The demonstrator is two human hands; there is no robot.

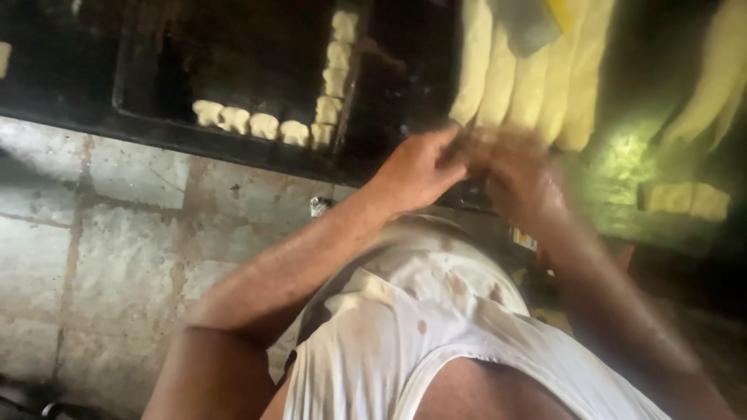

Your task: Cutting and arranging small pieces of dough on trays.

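My left hand and my right hand meet at the near ends of several long pale dough rolls lying side by side on a dark work surface. Both hands are blurred by motion, fingers pinched together at the tip of one roll; what exactly they grip is unclear. A dark baking tray sits to the left, with small cut dough pieces lined along its near edge and up its right side.
More dough rolls lie at the far right, and pale cut blocks rest near them. A grey scraper-like tool lies on the rolls. Below is a stained tiled floor. My white shirt fills the bottom.
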